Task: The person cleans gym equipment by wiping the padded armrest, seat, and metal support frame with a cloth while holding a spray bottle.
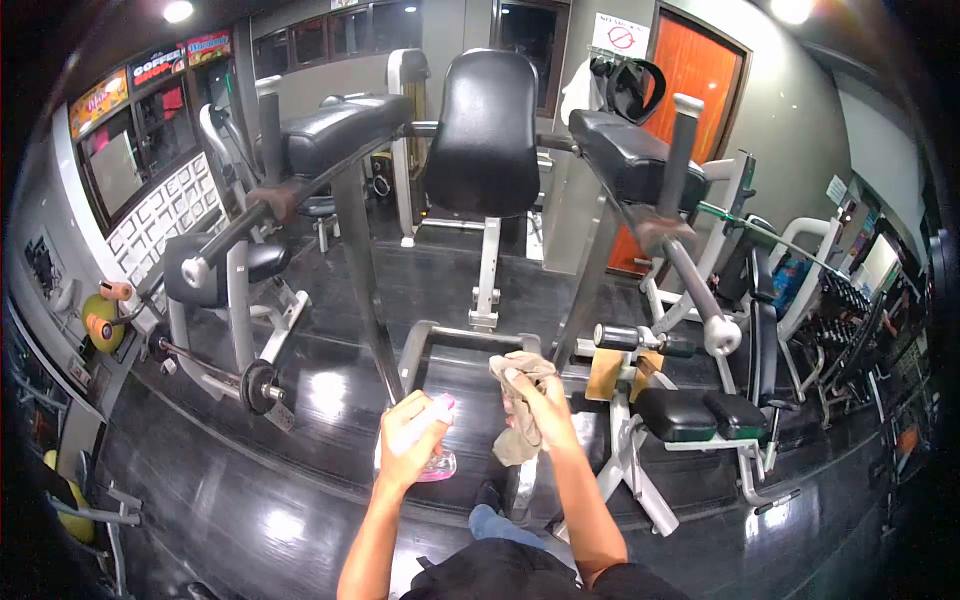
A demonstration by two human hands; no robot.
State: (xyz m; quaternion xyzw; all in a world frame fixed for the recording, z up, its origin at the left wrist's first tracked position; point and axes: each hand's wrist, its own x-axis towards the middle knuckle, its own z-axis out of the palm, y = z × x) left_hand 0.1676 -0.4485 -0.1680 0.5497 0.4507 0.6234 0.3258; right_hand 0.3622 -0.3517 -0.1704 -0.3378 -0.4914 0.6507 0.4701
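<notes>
My left hand [408, 440] is closed around a spray bottle [438, 468] with a pink top and a clear, pinkish base; my fingers cover its middle. In my right hand [548, 408] is a crumpled beige cloth [517, 440], hanging down from the fingers. Both hands are held out in front of my body, side by side and apart. Just beyond them stands a captain's chair machine with a black padded backrest [485, 135], a left arm pad [345, 130] and a right arm pad [635, 150]. Neither hand visibly touches its pads.
The machine's metal step frame [470, 332] rises close ahead of my hands. To the right is a low bench with a black seat [700, 414]. A barbell with a weight plate [262, 387] is at the left. An orange door [690, 95] stands behind, and dark flooring [270, 510] surrounds my feet.
</notes>
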